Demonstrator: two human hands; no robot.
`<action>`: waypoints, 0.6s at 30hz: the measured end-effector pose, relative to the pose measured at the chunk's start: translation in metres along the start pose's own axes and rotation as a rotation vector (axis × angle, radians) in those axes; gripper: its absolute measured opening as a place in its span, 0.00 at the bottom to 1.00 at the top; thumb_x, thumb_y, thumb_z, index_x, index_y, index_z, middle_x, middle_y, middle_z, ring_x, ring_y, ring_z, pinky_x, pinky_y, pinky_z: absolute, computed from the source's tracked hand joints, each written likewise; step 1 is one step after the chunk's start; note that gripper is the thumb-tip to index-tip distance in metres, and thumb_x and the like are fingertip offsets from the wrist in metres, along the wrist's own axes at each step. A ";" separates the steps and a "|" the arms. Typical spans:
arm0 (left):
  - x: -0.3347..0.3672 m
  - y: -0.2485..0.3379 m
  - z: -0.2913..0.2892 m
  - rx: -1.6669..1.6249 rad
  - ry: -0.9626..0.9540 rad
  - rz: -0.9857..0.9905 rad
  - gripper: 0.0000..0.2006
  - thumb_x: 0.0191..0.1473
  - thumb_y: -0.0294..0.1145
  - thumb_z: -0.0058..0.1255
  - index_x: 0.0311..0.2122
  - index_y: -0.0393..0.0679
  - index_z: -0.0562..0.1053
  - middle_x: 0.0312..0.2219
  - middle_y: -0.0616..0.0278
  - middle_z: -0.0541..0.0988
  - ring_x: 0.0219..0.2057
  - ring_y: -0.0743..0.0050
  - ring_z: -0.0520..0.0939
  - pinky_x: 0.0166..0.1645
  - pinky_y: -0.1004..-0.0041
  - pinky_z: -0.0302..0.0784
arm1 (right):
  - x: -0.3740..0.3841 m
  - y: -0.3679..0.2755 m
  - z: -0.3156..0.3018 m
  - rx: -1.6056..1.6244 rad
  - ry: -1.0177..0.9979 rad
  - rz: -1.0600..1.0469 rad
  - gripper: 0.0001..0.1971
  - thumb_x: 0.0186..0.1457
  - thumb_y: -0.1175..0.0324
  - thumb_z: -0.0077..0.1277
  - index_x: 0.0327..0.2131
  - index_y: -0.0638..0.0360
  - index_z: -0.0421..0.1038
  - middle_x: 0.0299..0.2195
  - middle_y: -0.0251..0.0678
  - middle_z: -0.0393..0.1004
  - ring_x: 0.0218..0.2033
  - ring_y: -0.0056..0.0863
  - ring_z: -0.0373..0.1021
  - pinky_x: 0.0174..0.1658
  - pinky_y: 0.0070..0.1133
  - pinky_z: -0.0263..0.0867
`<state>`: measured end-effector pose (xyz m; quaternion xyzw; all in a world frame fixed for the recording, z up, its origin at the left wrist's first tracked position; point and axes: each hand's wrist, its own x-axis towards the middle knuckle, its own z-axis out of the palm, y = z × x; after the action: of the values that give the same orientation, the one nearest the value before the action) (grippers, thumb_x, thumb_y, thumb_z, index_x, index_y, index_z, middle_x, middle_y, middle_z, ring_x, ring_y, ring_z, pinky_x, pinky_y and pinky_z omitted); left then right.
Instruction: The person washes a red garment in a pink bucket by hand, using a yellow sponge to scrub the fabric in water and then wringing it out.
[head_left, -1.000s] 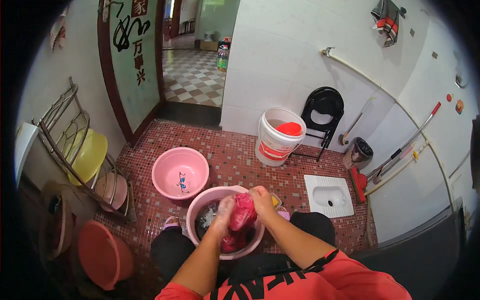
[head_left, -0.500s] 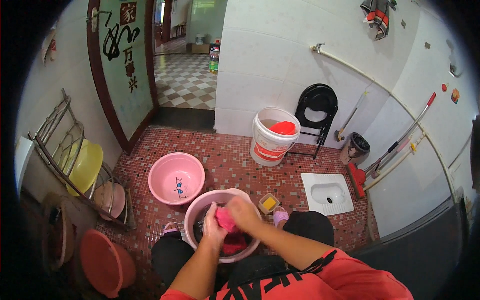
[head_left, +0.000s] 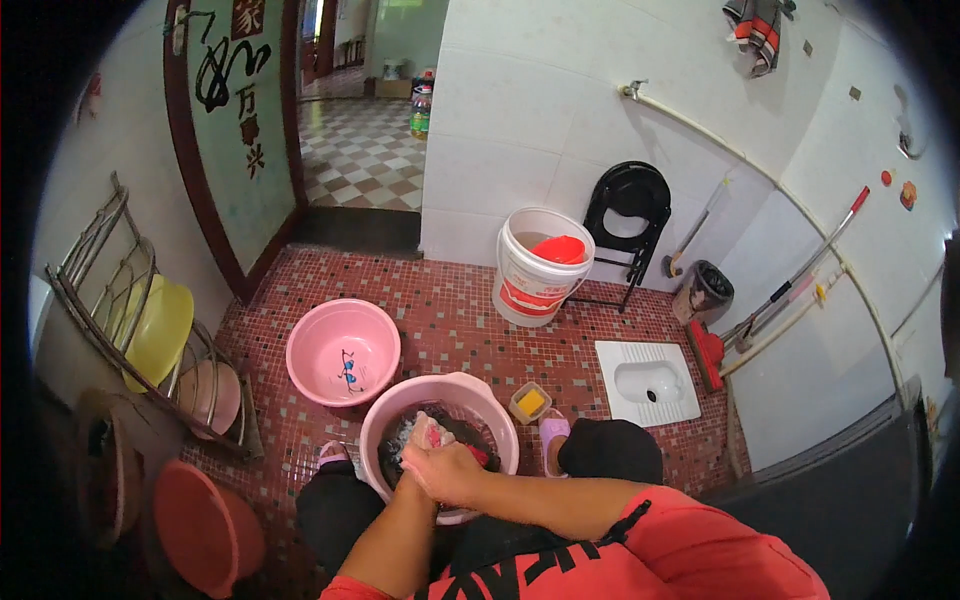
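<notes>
Pinkish-red cloth [head_left: 434,437], bunched, between my two hands, over the inside of a pink wash basin [head_left: 508,425] on the floor between my knees; a redder fold shows just beyond the right wrist side, low in the basin. Left hand [head_left: 418,446] closed on the cloth, whitish suds on the fingers. Right hand [head_left: 450,474] laid against the left, back of it toward me, fingers mostly hidden; cannot tell how tightly they are bent or how much cloth they have. Dark wet contents fill much of the basin around them. Second pink basin [head_left: 330,340] just beyond, to the left, blue figure on its bottom. Small clear container [head_left: 517,411] near the wash basin's right side, yellow block [head_left: 531,403] in it, pink slipper [head_left: 554,430] just beside. Farther off, white bucket [head_left: 525,297] with a red dipper [head_left: 560,250] in its mouth, black folding chair [head_left: 642,182] behind it against the wall. Squat toilet [head_left: 615,405] set in the red mosaic floor [head_left: 450,330] to the right. Far left, orange-red tub [head_left: 200,525], tilted, below a metal rack [head_left: 118,205] holding a yellow basin [head_left: 165,330].
</notes>
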<state>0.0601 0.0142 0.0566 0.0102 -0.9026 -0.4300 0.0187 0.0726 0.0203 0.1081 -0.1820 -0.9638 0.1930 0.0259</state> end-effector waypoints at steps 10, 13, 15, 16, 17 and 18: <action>0.048 -0.041 0.011 -0.178 -1.114 0.661 0.14 0.54 0.38 0.39 0.43 0.42 0.68 0.40 0.57 0.73 0.42 0.62 0.74 0.48 0.61 0.69 | 0.005 0.008 -0.005 0.006 0.125 -0.149 0.10 0.51 0.63 0.40 0.33 0.60 0.60 0.24 0.47 0.72 0.26 0.46 0.71 0.29 0.38 0.65; 0.032 -0.024 0.001 -0.861 -1.286 -0.096 0.14 0.53 0.39 0.40 0.41 0.42 0.68 0.38 0.57 0.74 0.39 0.62 0.75 0.44 0.62 0.71 | 0.004 0.012 -0.005 -0.005 0.138 -0.182 0.09 0.51 0.63 0.40 0.32 0.59 0.61 0.24 0.47 0.72 0.26 0.46 0.71 0.28 0.39 0.64; 0.030 -0.014 -0.013 -1.269 -1.269 -0.641 0.14 0.53 0.39 0.41 0.40 0.42 0.69 0.37 0.57 0.74 0.38 0.62 0.76 0.42 0.62 0.72 | 0.020 0.032 -0.012 0.073 0.074 0.005 0.10 0.52 0.61 0.39 0.30 0.58 0.62 0.23 0.46 0.70 0.28 0.44 0.70 0.29 0.37 0.64; 0.029 -0.009 -0.017 -1.462 -1.232 -0.925 0.14 0.52 0.40 0.41 0.40 0.42 0.69 0.37 0.57 0.74 0.37 0.62 0.76 0.41 0.62 0.72 | 0.025 0.051 -0.007 0.152 0.205 0.000 0.09 0.52 0.63 0.40 0.30 0.59 0.63 0.24 0.47 0.70 0.28 0.44 0.69 0.31 0.35 0.63; 0.031 -0.008 -0.020 -1.461 -1.232 -0.925 0.14 0.52 0.40 0.41 0.40 0.42 0.69 0.37 0.57 0.74 0.37 0.62 0.76 0.41 0.62 0.72 | 0.027 0.056 -0.011 0.231 0.331 -0.006 0.07 0.52 0.66 0.41 0.30 0.59 0.64 0.24 0.48 0.69 0.27 0.43 0.68 0.32 0.33 0.63; 0.034 -0.007 -0.023 -1.395 -1.260 -0.749 0.12 0.52 0.36 0.40 0.38 0.41 0.70 0.35 0.58 0.74 0.36 0.65 0.76 0.40 0.64 0.72 | 0.026 0.058 -0.011 0.232 0.332 -0.007 0.07 0.52 0.66 0.41 0.30 0.59 0.64 0.24 0.48 0.69 0.27 0.43 0.68 0.32 0.33 0.63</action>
<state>0.0272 -0.0097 0.0666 0.0507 -0.2342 -0.7668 -0.5954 0.0696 0.0840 0.0958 -0.2039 -0.9182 0.2701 0.2058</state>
